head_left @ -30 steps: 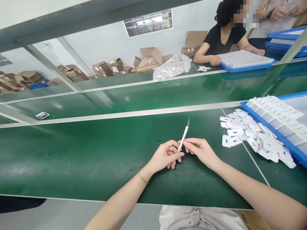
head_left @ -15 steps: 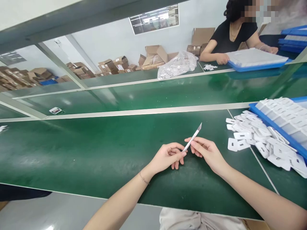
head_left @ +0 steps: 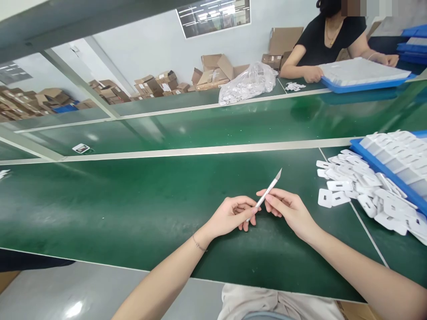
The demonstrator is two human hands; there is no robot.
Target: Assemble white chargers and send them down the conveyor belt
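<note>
A slim silver craft knife point(head_left: 267, 193) is held above the green worktop point(head_left: 133, 200), its pointed blade tilted up and to the right. My left hand point(head_left: 233, 216) pinches the lower end of its handle between thumb and fingers. Nearer the blade, my right hand point(head_left: 289, 210) grips the upper handle with thumb and fingertips. Both hands are closed on the knife, close together. To the right of my right hand lies a heap of flat white plastic pieces point(head_left: 360, 182), each with a slot.
A blue tray point(head_left: 393, 171) with rows of white pieces stands at the right. Beyond a pale divider point(head_left: 200, 150), a person point(head_left: 328, 44) holds another blue tray point(head_left: 367, 85). A clear plastic bag point(head_left: 248, 84) and cardboard boxes point(head_left: 213, 73) are farther back.
The view has shifted slightly. Both hands keep hold of the knife in nearly the same pose, and a little more of its lower end shows by my left fingers.
</note>
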